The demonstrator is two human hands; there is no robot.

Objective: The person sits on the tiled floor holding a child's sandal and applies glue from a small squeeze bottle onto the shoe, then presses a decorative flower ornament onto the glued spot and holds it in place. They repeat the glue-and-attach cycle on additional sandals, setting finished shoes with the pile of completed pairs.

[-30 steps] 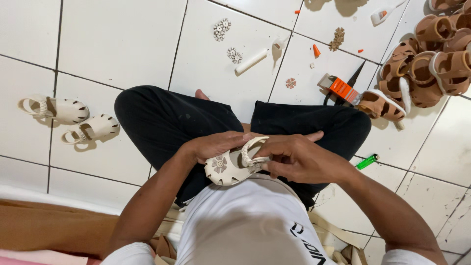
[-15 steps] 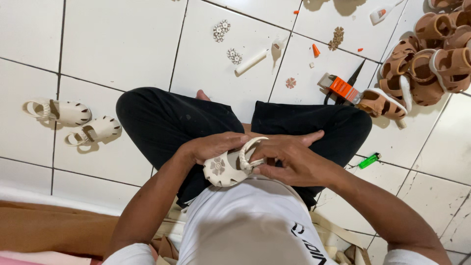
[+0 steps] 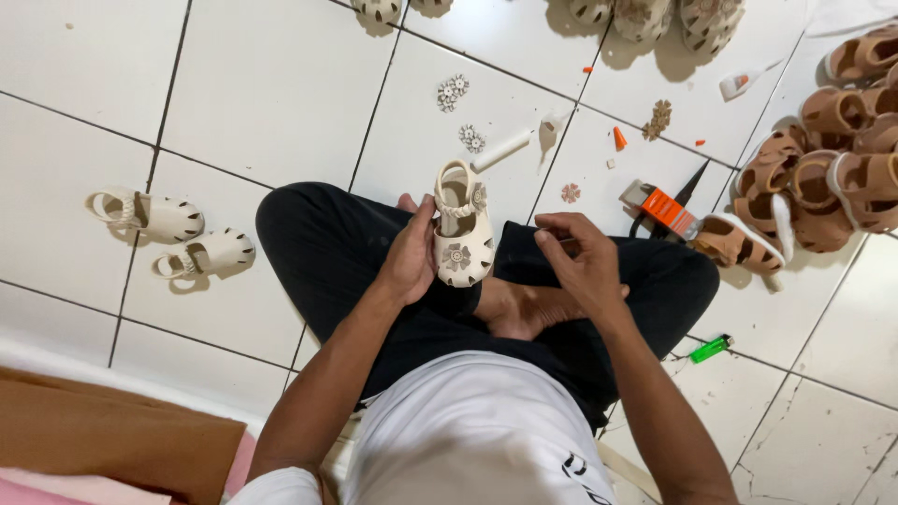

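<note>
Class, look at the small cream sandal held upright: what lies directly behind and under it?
The small cream sandal, gripped by the left hand, stands over black trousers and white floor tiles. Its sole side and the trouser patch beneath are hidden. The right hand is apart.

Along the top edge of the frame a row of cream sandals (image 3: 645, 17) is cut off, only heels showing. At the right edge the brown sandals (image 3: 847, 159) run out of view. The left hand (image 3: 412, 257) hides one side of the cream sandal (image 3: 461, 229). Whatever the right hand (image 3: 580, 266) pinches is too small to tell.
</note>
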